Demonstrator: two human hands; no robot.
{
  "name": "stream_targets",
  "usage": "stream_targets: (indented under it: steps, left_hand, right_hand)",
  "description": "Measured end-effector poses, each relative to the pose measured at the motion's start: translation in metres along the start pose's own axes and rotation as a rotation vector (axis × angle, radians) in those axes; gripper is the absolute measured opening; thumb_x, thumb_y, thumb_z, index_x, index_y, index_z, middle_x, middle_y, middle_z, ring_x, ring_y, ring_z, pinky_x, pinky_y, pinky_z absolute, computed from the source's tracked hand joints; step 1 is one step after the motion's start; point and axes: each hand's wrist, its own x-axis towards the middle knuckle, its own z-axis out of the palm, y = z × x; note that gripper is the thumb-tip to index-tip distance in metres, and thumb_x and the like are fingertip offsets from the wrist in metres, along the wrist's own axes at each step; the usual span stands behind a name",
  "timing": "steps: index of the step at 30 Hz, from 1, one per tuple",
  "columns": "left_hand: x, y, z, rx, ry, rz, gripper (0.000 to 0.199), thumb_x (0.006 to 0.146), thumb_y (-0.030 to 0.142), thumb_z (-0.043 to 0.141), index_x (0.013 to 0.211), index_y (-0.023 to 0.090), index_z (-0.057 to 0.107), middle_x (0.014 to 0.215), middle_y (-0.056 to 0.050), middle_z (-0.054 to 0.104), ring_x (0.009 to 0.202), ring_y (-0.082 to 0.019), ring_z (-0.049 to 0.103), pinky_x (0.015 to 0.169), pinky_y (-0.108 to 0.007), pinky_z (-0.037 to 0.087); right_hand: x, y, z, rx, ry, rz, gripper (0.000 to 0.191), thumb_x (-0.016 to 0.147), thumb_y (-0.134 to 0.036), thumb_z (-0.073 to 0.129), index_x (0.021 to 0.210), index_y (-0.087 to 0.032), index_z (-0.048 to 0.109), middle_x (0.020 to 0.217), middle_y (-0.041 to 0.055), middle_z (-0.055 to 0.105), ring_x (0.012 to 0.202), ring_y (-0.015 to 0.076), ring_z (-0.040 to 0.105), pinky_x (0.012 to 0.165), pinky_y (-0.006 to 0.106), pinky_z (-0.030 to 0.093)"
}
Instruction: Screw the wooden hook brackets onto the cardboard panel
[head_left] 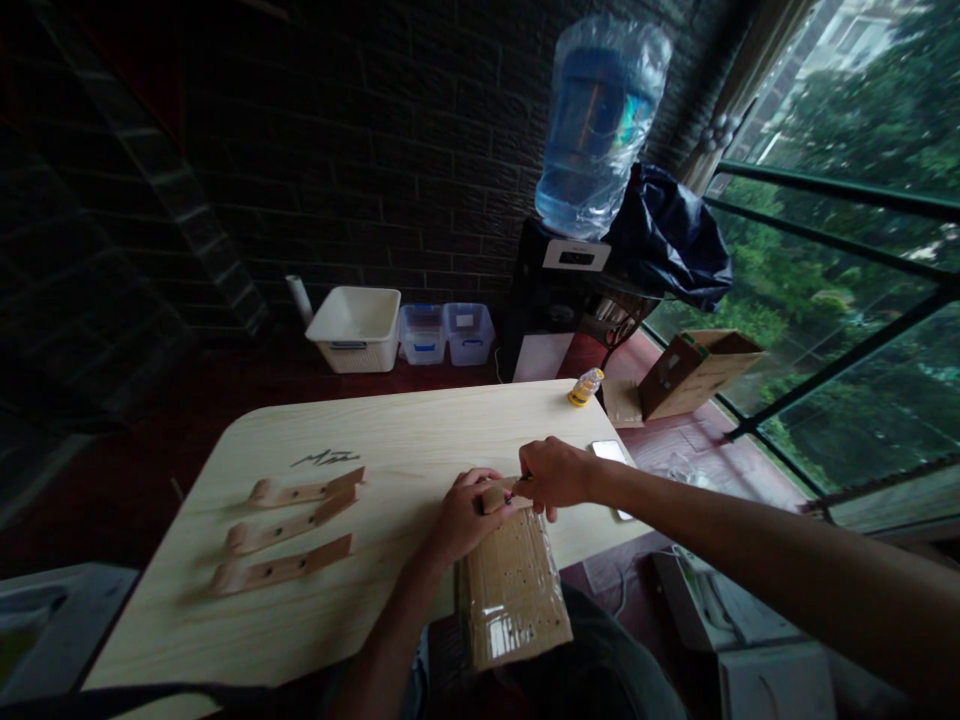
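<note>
A tan leather strap (493,499) with a rolled end lies under the fingers of my left hand (459,515), which pins it down on a tape-wrapped cardboard block (510,590). My right hand (553,474) is closed in a fist just to the right, at the strap. From that fist pokes the thin dark end of a slim tool (523,479), pointing at the strap; the rest is hidden by the fingers. To the left, three similar leather straps (289,572) with dark holes or studs lie side by side on the pale wooden table (397,430).
Thin dark strips (326,458) lie behind the straps. A small yellow-capped bottle (585,387) stands at the table's far right corner, with a phone (609,452) nearer me. Beyond are plastic bins (352,330), a water dispenser (555,300) and an open carton (686,375).
</note>
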Motion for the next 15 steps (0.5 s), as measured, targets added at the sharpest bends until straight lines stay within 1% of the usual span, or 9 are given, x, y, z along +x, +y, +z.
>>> stream_targets:
  steps: [2,3,4,6,8,10,11,13,15]
  left_hand:
    - [-0.0001,0.0018,-0.001,0.006,0.0,0.009,0.015,0.079,0.034,0.075,0.093,0.028,0.077,0.114,-0.004,0.068,0.111,-0.024,0.061,0.098,-0.038,0.049]
    - [-0.0003,0.0025,-0.0014,0.007,-0.001,0.013,0.015,0.08,0.034,0.075,0.093,0.028,0.077,0.114,-0.004,0.068,0.111,-0.024,0.06,0.099,-0.038,0.048]
    - [-0.0005,0.0028,-0.0016,0.007,-0.004,0.013,0.014,0.08,0.035,0.075,0.092,0.028,0.077,0.114,-0.004,0.068,0.111,-0.024,0.061,0.099,-0.037,0.048]
    - [-0.0009,0.0024,-0.0016,0.004,-0.006,0.007,0.013,0.08,0.034,0.076,0.09,0.028,0.077,0.115,-0.004,0.068,0.111,-0.024,0.061,0.099,-0.037,0.049]
    - [-0.0013,0.0009,-0.0011,-0.001,-0.007,0.002,0.013,0.079,0.032,0.076,0.091,0.028,0.077,0.116,-0.004,0.068,0.111,-0.024,0.061,0.099,-0.037,0.049]
    - [-0.0015,-0.0008,-0.0007,-0.003,-0.005,0.005,0.015,0.078,0.028,0.076,0.092,0.028,0.077,0.116,-0.004,0.068,0.111,-0.024,0.061,0.099,-0.037,0.049]
    - [-0.0015,-0.0014,-0.0006,-0.003,-0.004,0.007,0.016,0.077,0.026,0.076,0.093,0.028,0.077,0.116,-0.004,0.068,0.111,-0.024,0.061,0.099,-0.037,0.049]
    - [-0.0011,-0.0018,-0.0007,-0.004,0.0,0.005,0.017,0.076,0.025,0.076,0.093,0.027,0.077,0.115,-0.004,0.068,0.111,-0.024,0.061,0.098,-0.037,0.049]
    - [-0.0005,-0.0014,-0.0012,-0.011,0.0,-0.004,0.017,0.076,0.025,0.077,0.093,0.026,0.077,0.115,-0.005,0.068,0.111,-0.025,0.061,0.098,-0.038,0.049]
  right_hand:
    - [0.0032,0.0001,0.0012,0.153,-0.064,0.028,0.031,0.097,-0.03,0.05,0.09,-0.008,0.071,0.089,0.0113,0.079,0.072,0.0141,0.075,0.062,0.018,0.05]
    - [0.0036,0.0006,0.0019,0.206,-0.083,0.036,0.031,0.096,-0.029,0.049,0.091,-0.007,0.071,0.089,0.0121,0.079,0.072,0.0145,0.075,0.062,0.018,0.051]
    - [0.003,0.001,0.0023,0.22,-0.084,0.041,0.03,0.095,-0.029,0.05,0.096,-0.006,0.07,0.089,0.0124,0.079,0.071,0.0152,0.075,0.061,0.018,0.051]
    - [-0.0001,0.0022,0.0024,0.141,-0.031,0.026,0.033,0.092,-0.03,0.055,0.111,-0.005,0.066,0.089,0.0135,0.079,0.075,0.0185,0.075,0.059,0.021,0.05]
    - [-0.004,0.0038,0.0015,-0.028,0.079,-0.033,0.038,0.088,-0.03,0.06,0.119,-0.007,0.063,0.095,0.0156,0.078,0.083,0.0231,0.075,0.06,0.024,0.049]
    - [-0.0062,0.0061,0.0007,-0.188,0.175,-0.105,0.034,0.088,-0.029,0.061,0.116,-0.012,0.064,0.103,0.0164,0.077,0.092,0.0264,0.074,0.065,0.027,0.049]
    - [-0.0062,0.0072,0.0006,-0.241,0.2,-0.14,0.03,0.089,-0.029,0.06,0.113,-0.013,0.066,0.106,0.0159,0.076,0.095,0.0271,0.073,0.068,0.028,0.049]
    - [-0.0041,0.009,0.0015,-0.285,0.211,-0.187,0.026,0.092,-0.03,0.057,0.11,-0.015,0.068,0.106,0.0143,0.076,0.098,0.027,0.072,0.072,0.028,0.049]
    - [-0.0003,0.0091,0.0031,-0.294,0.217,-0.19,0.028,0.094,-0.035,0.056,0.109,-0.015,0.069,0.105,0.0143,0.076,0.098,0.0272,0.072,0.073,0.028,0.049]
